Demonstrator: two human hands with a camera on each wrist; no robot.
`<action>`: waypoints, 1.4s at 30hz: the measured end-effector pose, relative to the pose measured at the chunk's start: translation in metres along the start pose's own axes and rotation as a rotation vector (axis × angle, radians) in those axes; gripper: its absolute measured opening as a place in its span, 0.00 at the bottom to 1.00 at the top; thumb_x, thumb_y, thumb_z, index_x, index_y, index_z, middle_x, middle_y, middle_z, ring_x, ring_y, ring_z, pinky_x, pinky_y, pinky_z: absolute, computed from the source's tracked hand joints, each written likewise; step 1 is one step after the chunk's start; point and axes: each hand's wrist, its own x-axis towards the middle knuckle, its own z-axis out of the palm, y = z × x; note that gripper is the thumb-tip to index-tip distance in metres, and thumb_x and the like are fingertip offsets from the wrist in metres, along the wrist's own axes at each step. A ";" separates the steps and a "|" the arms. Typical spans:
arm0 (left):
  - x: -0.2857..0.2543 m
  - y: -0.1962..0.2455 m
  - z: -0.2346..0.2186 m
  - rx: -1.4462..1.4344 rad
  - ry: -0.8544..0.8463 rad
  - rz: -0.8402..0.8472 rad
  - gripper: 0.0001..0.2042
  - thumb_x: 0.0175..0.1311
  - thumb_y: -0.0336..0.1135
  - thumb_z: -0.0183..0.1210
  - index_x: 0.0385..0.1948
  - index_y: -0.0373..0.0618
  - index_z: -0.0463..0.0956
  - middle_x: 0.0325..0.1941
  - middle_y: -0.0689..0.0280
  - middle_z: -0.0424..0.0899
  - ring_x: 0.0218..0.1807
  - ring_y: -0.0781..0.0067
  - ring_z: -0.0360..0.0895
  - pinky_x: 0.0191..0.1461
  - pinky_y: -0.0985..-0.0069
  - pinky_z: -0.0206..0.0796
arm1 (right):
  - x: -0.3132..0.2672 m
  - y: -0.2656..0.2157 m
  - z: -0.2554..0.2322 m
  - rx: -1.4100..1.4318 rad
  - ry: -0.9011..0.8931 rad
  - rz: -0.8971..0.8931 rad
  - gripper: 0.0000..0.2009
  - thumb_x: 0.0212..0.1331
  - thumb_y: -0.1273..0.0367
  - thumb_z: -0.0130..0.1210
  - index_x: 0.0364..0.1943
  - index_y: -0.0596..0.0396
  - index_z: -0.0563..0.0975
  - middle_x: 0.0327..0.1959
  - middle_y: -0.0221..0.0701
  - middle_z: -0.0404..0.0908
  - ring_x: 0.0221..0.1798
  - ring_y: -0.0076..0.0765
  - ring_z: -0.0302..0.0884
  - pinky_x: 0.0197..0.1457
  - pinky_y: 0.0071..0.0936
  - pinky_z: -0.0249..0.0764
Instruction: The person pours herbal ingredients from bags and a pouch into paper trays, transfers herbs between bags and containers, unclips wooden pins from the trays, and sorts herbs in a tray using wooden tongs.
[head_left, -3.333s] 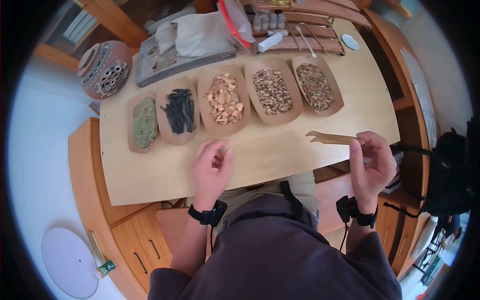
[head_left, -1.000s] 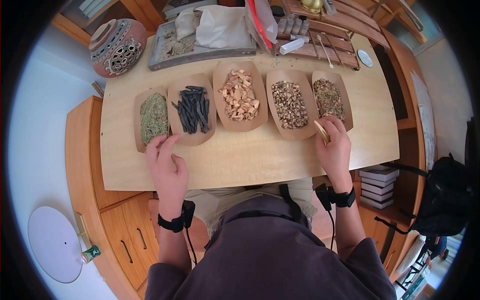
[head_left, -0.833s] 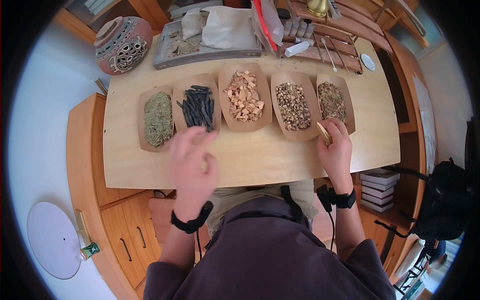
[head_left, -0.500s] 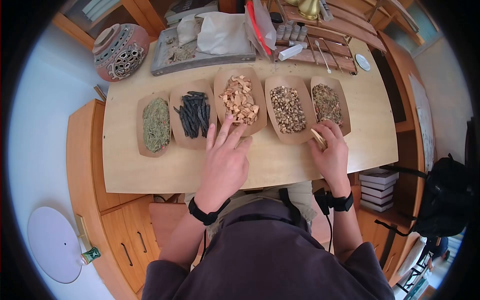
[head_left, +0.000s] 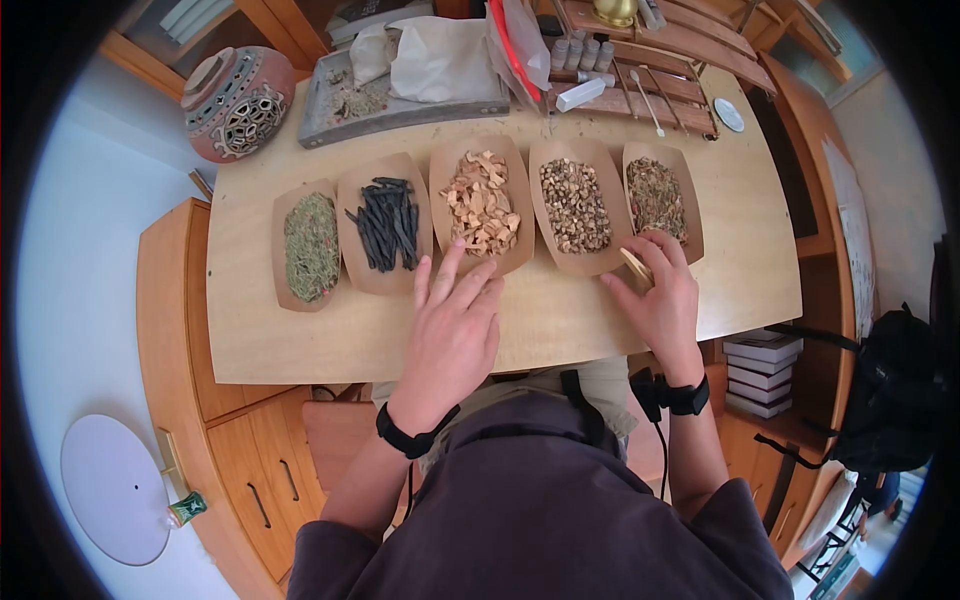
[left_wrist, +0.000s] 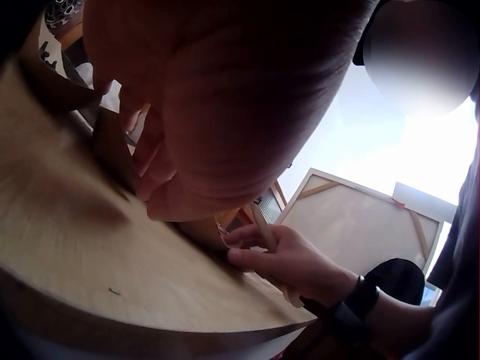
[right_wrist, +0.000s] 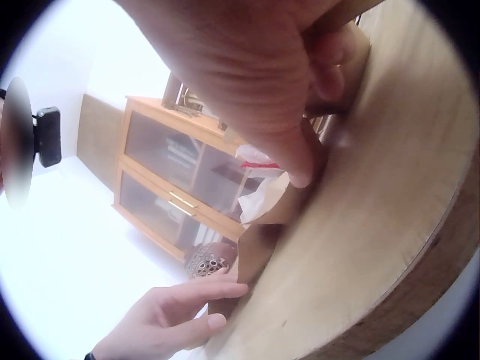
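Note:
My left hand (head_left: 452, 335) lies with its fingers spread at the near end of the middle paper tray (head_left: 516, 262), which holds pale tan chips (head_left: 480, 205). Wooden tongs (head_left: 636, 268) are tucked in my right hand (head_left: 668, 305), crossing the palm, and they also show in the left wrist view beside the hand. That hand's thumb reaches to the near end of the tray (head_left: 547, 243) of brown granules (head_left: 575, 207). Its curled fingers overlap the near end of the rightmost tray (head_left: 692, 225), filled with a mixed dried herb (head_left: 655, 195).
Left of the middle tray stand a tray of black sticks (head_left: 385, 225) and one of green herb (head_left: 311, 248). Behind are a grey wooden tray (head_left: 320, 120) with white bags (head_left: 435, 65), small bottles (head_left: 590, 55), a wooden rack (head_left: 665, 95) and a pierced pot (head_left: 237, 105).
My left hand has moved right from the green herb tray to the middle tray and then held there. My right hand has brought the tongs from the table's right side to the right-hand trays.

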 end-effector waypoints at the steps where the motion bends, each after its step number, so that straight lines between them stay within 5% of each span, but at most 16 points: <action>1: 0.001 0.001 -0.001 -0.014 0.004 0.001 0.16 0.59 0.26 0.59 0.51 0.36 0.80 0.64 0.57 0.77 0.77 0.47 0.59 0.79 0.44 0.45 | 0.000 0.000 0.000 0.001 0.002 0.010 0.21 0.47 0.66 0.74 0.47 0.52 0.82 0.53 0.36 0.80 0.46 0.49 0.83 0.45 0.39 0.81; 23: -0.005 0.002 -0.013 -0.112 0.033 0.016 0.16 0.61 0.29 0.62 0.52 0.44 0.81 0.69 0.58 0.72 0.79 0.44 0.55 0.79 0.46 0.47 | 0.003 -0.006 -0.002 0.050 -0.017 -0.020 0.19 0.50 0.68 0.72 0.48 0.52 0.82 0.53 0.35 0.80 0.46 0.47 0.83 0.46 0.37 0.81; 27: -0.015 -0.020 -0.018 -0.083 0.186 -0.060 0.17 0.62 0.30 0.62 0.54 0.44 0.80 0.70 0.56 0.71 0.78 0.44 0.56 0.79 0.49 0.48 | 0.003 -0.008 -0.006 0.082 -0.062 0.055 0.19 0.51 0.70 0.71 0.49 0.52 0.81 0.53 0.36 0.80 0.48 0.48 0.83 0.47 0.37 0.81; 29: -0.021 -0.036 -0.022 -0.071 0.397 -0.242 0.17 0.66 0.32 0.61 0.57 0.44 0.77 0.70 0.53 0.70 0.77 0.42 0.57 0.78 0.51 0.50 | 0.003 -0.008 -0.005 0.083 -0.067 0.070 0.19 0.51 0.71 0.70 0.49 0.52 0.81 0.53 0.36 0.80 0.48 0.48 0.83 0.48 0.36 0.81; 35: -0.045 -0.074 -0.022 0.095 0.375 -0.430 0.17 0.73 0.35 0.56 0.59 0.41 0.74 0.69 0.50 0.71 0.76 0.40 0.58 0.77 0.52 0.52 | 0.003 -0.009 -0.003 0.075 -0.057 0.060 0.18 0.52 0.71 0.70 0.49 0.53 0.81 0.53 0.37 0.80 0.48 0.48 0.83 0.49 0.37 0.81; 42: -0.052 -0.076 -0.017 0.033 0.357 -0.430 0.18 0.70 0.36 0.59 0.59 0.42 0.75 0.64 0.51 0.74 0.73 0.37 0.60 0.75 0.48 0.53 | 0.002 -0.005 -0.003 0.030 -0.038 0.003 0.18 0.53 0.69 0.70 0.49 0.53 0.81 0.54 0.37 0.80 0.47 0.48 0.83 0.47 0.37 0.80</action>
